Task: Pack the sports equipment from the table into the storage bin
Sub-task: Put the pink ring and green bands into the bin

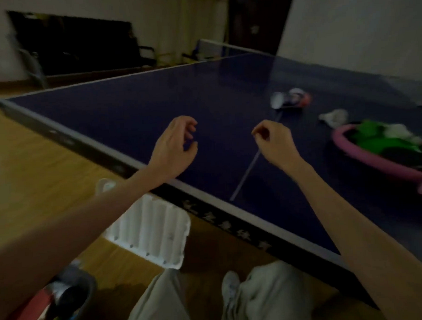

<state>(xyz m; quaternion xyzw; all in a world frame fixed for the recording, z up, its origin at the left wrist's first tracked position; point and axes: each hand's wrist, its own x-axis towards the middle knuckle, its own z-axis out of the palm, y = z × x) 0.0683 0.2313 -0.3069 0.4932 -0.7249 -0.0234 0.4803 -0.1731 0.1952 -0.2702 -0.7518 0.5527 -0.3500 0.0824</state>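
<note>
Both hands hang over the near end of the table (130, 110), and neither carries anything. The left hand (174, 147) has loosely curled fingers around nothing; the right hand (274, 142) is curled looser still, thumb near forefinger, empty as far as the blur allows. They're apart, either side of the white centre line.

So this reads as a between-items beat: a reach is due. The bin (66, 301) sits on the floor at lower left, under the left forearm, with dark and red things already inside.

What's left lies to the right: a blurred cluster (290, 100) of white and orange, a white shuttlecock (334, 117), and a pink hoop (364, 158) with green and white pieces within it. The next move calls for a stretch right and forward, then a swing back down to the bin.

Dim room, wood floor, pale walls, a white ribbed tray (150, 232) below the table edge.
</note>
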